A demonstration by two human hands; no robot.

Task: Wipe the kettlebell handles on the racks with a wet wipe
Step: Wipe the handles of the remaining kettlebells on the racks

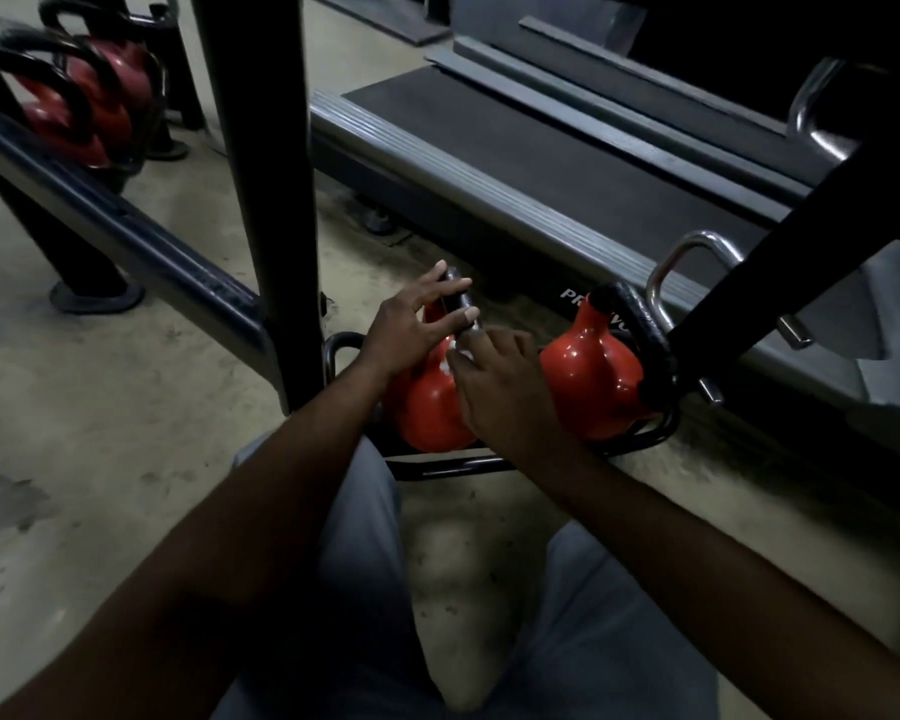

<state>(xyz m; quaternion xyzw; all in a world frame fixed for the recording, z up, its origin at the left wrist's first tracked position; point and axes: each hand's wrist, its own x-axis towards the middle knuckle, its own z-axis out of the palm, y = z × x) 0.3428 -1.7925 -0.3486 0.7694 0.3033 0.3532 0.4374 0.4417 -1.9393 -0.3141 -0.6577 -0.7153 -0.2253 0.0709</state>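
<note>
Head view: left fingers (457, 317) straight on handle (457, 297), right fingers (489, 341) round wipe (446, 367); lettering (572, 294) half-hidden

I'm seeing a smooth, glossy red shell on the near kettlebell (427, 413) and its neighbour (593, 376). The neighbour's handle (645, 324) looks rough, matt black. The chrome bar (692, 246) gleams, polished metal. The floor (100, 407) is dull and gritty.
</note>
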